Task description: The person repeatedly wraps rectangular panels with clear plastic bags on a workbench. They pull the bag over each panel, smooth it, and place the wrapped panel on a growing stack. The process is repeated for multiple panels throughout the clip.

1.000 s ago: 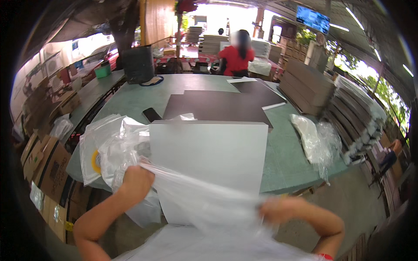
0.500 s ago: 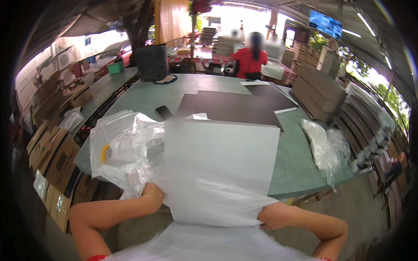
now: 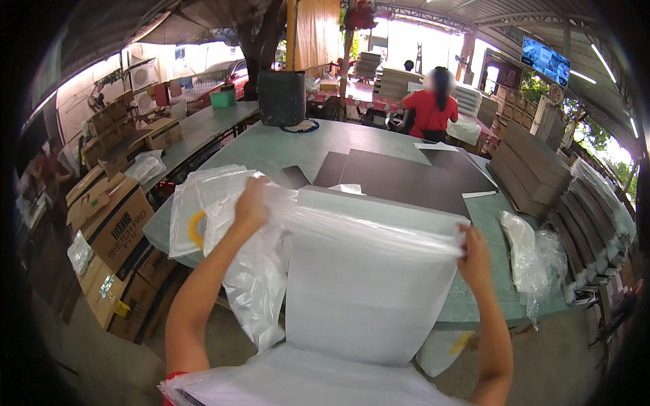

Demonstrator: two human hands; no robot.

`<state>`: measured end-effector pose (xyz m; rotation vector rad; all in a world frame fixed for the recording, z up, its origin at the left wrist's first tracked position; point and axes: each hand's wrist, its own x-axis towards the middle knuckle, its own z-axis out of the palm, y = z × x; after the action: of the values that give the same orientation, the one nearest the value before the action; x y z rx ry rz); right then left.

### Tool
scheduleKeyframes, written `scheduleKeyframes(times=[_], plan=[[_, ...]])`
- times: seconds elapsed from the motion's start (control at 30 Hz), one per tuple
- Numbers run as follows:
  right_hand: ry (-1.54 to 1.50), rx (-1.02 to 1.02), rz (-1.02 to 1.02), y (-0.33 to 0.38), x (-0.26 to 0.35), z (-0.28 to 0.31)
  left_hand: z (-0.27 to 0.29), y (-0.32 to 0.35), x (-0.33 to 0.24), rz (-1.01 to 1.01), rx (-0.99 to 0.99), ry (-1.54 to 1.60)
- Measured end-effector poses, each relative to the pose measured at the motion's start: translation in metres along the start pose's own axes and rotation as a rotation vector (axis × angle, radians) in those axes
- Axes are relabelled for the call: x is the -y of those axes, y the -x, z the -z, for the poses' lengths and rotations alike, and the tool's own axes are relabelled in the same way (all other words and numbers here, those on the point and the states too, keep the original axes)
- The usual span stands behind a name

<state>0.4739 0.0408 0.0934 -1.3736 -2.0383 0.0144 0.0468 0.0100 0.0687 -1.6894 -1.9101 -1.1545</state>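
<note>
My left hand point(image 3: 252, 201) is closed on one edge of a clear plastic bag point(image 3: 365, 232), beside its left side. On the opposite edge, my right hand point(image 3: 474, 254) pinches the same plastic. Between my hands the bag is stretched across a flat white rectangular stack or board point(image 3: 359, 304), whose far strip shows bare beyond the film. The near part of the white piece looks covered by plastic. More plastic-covered material point(image 3: 305, 379) lies close to me at the lower edge. Left of the stack, a pile of clear plastic bags point(image 3: 254, 284) hangs over the table edge, with a yellow tape roll point(image 3: 197, 229) among them.
Dark boards point(image 3: 399, 177) and a dark phone-like object point(image 3: 295, 177) lie on the green table point(image 3: 223, 152). Crumpled plastic point(image 3: 525, 254) and stacked grey boards point(image 3: 528, 162) are at right. Cartons point(image 3: 115, 230) stand left. A person in red point(image 3: 431, 108) is beyond the table.
Both hands have moved up and away from me, drawing the plastic's edge from the near end toward the far end of the white piece. The view has shifted slightly left.
</note>
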Motion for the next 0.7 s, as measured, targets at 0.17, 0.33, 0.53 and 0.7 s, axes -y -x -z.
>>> scheduleKeyframes(times=[0.17, 0.33, 0.53, 0.7], plan=[[-0.229, -0.172, 0.031, -0.014, -0.050, -0.001, -0.019, -0.012, -0.017, -0.243, 0.303, 0.262], [-0.709, 0.083, -0.092, -0.011, -0.055, 0.049, 0.013, -0.014, -0.036, -0.145, 0.188, 0.441], [-0.960, 0.082, -0.189, 0.001, -0.051, 0.058, 0.029, 0.001, -0.058, -0.300, 0.142, 0.220], [-1.065, 0.177, -0.139, 0.021, -0.049, 0.079, 0.031, -0.001, -0.056, -0.221, 0.122, 0.409]])
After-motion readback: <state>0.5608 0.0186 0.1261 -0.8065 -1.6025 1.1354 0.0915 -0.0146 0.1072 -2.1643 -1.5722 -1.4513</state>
